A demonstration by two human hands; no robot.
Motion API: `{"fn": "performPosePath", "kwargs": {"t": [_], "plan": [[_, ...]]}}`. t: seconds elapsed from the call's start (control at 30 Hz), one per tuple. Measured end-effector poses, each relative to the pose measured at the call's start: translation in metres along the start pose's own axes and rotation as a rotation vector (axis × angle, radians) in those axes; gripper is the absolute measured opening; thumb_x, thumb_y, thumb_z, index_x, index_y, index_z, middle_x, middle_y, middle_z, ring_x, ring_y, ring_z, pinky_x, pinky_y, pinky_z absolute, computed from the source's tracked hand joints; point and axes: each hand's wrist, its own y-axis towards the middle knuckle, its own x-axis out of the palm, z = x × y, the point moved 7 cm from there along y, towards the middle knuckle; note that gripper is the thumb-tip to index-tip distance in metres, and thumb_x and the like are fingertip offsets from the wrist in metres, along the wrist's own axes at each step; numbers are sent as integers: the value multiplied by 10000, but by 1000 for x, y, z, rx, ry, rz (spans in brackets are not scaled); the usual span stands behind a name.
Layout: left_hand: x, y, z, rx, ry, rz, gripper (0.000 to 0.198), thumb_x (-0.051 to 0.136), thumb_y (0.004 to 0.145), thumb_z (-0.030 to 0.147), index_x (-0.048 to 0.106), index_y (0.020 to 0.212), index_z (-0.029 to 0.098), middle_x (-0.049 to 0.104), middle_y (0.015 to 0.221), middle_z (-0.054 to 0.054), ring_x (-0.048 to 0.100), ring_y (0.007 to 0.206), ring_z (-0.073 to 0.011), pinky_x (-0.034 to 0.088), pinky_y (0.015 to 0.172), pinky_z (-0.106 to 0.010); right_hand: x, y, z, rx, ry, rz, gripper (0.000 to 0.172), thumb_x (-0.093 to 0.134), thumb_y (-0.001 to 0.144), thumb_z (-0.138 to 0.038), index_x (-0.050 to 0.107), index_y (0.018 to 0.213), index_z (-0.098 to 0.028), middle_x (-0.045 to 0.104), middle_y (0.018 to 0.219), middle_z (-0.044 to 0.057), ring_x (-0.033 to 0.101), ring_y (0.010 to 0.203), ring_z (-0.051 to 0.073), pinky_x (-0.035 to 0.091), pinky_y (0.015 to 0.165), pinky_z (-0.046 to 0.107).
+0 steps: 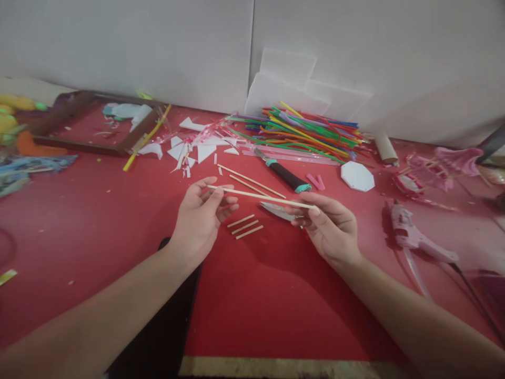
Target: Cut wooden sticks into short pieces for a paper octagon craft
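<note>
Both hands hold one long thin wooden stick (260, 196) level above the red table (252, 295). My left hand (201, 218) pinches its left end between thumb and fingers. My right hand (329, 226) grips the right end, and a metal blade (278, 210) pokes out from under this hand. Three short cut stick pieces (244, 227) lie on the table between the hands. Two more long sticks (248, 181) lie just beyond.
A utility knife with a black and teal handle (286, 176) lies behind the sticks. Farther back are a pile of coloured straws (303, 131), white foam scraps (197, 145), a white octagon (357, 176) and a wooden frame (82, 123). A pink glue gun (418, 237) lies right.
</note>
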Motion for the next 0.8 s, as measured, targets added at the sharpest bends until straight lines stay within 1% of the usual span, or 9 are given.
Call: {"fn": "performPosePath", "kwargs": {"t": [0.17,0.27,0.37,0.43,0.57,0.63,0.7,0.73,0.8], "plan": [[-1,-1,1,20,9,4,166,627,824,82,544,913,195,632,786,37,624,624,-72,584,647,-215,-1,0,1,8,-20,-14,179,659,846,-337,704,1002,-262,757,922,26,729,833,200,612,726,366],[0,-2,2,-14,-44,15,129,625,827,72,548,828,176,652,768,33,614,583,-64,585,615,-202,-6,3,7,62,-27,31,222,662,837,-316,660,1051,-259,750,917,18,723,788,184,603,703,353],[-2,0,-1,-113,-158,84,129,587,877,114,571,754,148,680,775,5,610,554,-54,584,584,-179,-10,6,13,119,-31,85,254,652,838,-298,618,1085,-248,739,861,3,712,738,168,594,685,341],[-6,3,-3,-166,-238,145,163,564,901,133,595,742,146,682,759,5,616,555,-47,584,583,-160,-10,7,14,128,-25,83,227,647,836,-295,620,1054,-238,728,810,-7,698,695,157,586,670,334],[-14,10,-3,-197,-326,226,162,544,906,122,636,778,160,691,765,4,655,625,-49,583,640,-126,-8,7,15,142,-42,62,185,632,840,-302,626,1010,-230,708,751,-12,674,643,148,568,638,329],[-17,13,-1,-180,-329,251,153,545,895,107,635,790,172,708,836,-5,677,697,-60,583,678,-128,-7,7,16,147,-43,57,171,628,842,-302,627,996,-228,703,741,-12,670,638,147,562,629,328],[-19,17,2,-153,-321,256,138,550,893,118,623,800,190,711,981,-14,694,821,-81,583,721,-141,-7,7,16,151,-37,46,163,626,846,-297,629,994,-230,699,741,-13,670,640,146,559,628,326],[-19,18,3,-141,-315,250,123,554,896,137,618,811,198,694,1076,-16,693,900,-94,583,749,-151,-7,7,17,153,-33,38,160,623,851,-294,631,997,-231,698,744,-15,671,644,146,558,630,325],[-19,21,5,-126,-305,226,67,573,901,208,605,844,219,612,1269,-14,663,1052,-129,577,809,-178,-7,7,18,156,-26,19,151,615,861,-288,635,1002,-235,695,750,-17,673,653,142,557,637,320]]}}
